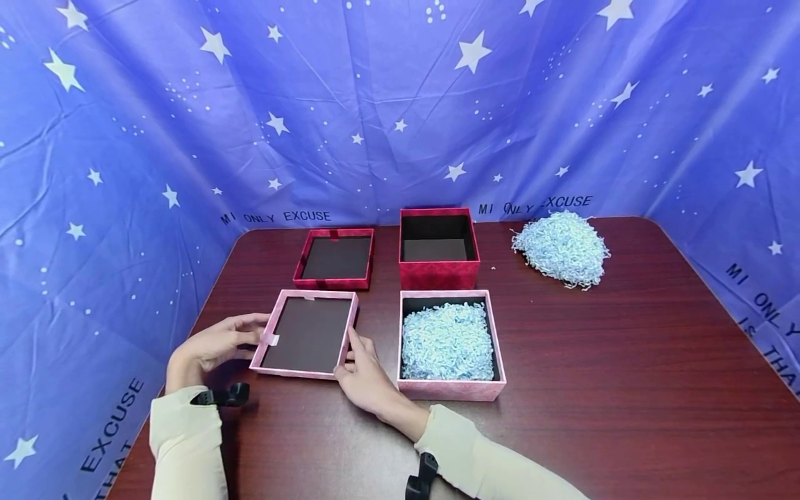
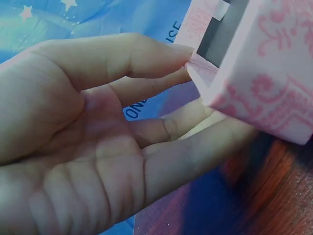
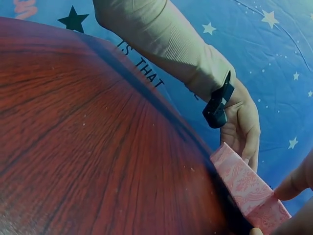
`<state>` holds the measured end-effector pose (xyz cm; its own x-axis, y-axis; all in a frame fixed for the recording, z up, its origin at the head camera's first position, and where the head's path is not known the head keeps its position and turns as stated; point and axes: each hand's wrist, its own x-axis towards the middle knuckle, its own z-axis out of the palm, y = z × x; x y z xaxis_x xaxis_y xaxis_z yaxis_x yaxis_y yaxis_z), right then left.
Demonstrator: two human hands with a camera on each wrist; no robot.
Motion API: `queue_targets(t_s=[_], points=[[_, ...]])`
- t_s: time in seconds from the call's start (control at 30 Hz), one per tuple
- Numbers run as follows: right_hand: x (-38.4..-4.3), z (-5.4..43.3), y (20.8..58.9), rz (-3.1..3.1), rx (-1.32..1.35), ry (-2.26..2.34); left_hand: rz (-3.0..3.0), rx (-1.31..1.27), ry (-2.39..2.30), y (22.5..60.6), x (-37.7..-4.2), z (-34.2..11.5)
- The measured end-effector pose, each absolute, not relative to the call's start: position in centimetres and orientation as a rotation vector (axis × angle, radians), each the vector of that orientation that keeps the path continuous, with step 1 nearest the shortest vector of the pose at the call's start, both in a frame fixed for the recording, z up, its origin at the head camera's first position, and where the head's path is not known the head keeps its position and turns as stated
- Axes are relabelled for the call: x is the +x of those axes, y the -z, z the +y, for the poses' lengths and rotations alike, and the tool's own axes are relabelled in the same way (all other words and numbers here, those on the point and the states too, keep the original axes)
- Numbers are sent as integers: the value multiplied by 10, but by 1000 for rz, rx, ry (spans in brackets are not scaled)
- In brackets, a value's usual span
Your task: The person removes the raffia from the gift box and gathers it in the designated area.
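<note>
Both hands hold a pink patterned box lid [image 1: 307, 335], its dark inside facing up. My left hand [image 1: 215, 345] grips its left side; in the left wrist view, the thumb is at the lid's [image 2: 279, 63] rim while other fingers reach underneath. At the lid's right edge and near corner, my right hand [image 1: 364, 368] pinches the wall between thumb and fingers. The right wrist view shows the lid's patterned side [image 3: 249, 183] close over the tabletop. Right of that hand stands a pink box [image 1: 450, 391] filled with light-blue shredded paper [image 1: 448, 342].
Behind are a red box lid [image 1: 334, 283], inside up, and an open red box [image 1: 439, 274] with a dark interior. A heap of light-blue shredded paper [image 1: 562, 250] lies at the back right of the brown table [image 1: 600, 389]. A blue starry curtain [image 1: 375, 104] encloses the table.
</note>
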<state>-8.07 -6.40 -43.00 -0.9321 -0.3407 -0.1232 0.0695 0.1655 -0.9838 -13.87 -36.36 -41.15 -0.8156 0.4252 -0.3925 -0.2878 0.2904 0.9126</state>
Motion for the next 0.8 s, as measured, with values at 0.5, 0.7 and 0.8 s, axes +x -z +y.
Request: queue_targets(t_s=[0.5,0.7,0.8], points=[[-83,-64,438,2158,-225,1823,2043,48,-1483,404,-140,-356],[-84,-64,438,2200,-214,1791,2032,31,-1479,404,-140,-355],[-84,-63,434,2286,-253,1738,2044,17,-1469,403,-140,-355]])
